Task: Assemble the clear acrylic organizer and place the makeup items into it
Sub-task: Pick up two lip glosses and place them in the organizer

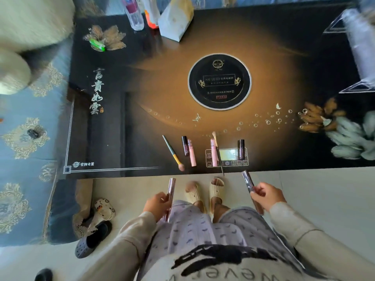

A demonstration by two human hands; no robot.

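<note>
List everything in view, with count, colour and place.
table: one, black and gold, centre
burner plate: one, black, table middle
acrylic organizer: one, clear, far right
green-handled brush: one, near edge
thin brush: one, dark, near edge
pink tubes: two, near edge
dark tubes: two, near edge
held tubes: two, mauve, one per hand
lighter: one, green, far left
glass: one, clear, far edge
packet: one, pale, far edge
sofa: one, blue, left
loose shoes: two, grey and patterned, beside sofa
worn slippers: two, cream, below table edge
left hand: one, grips a tube
right hand: one, grips a tube
</note>
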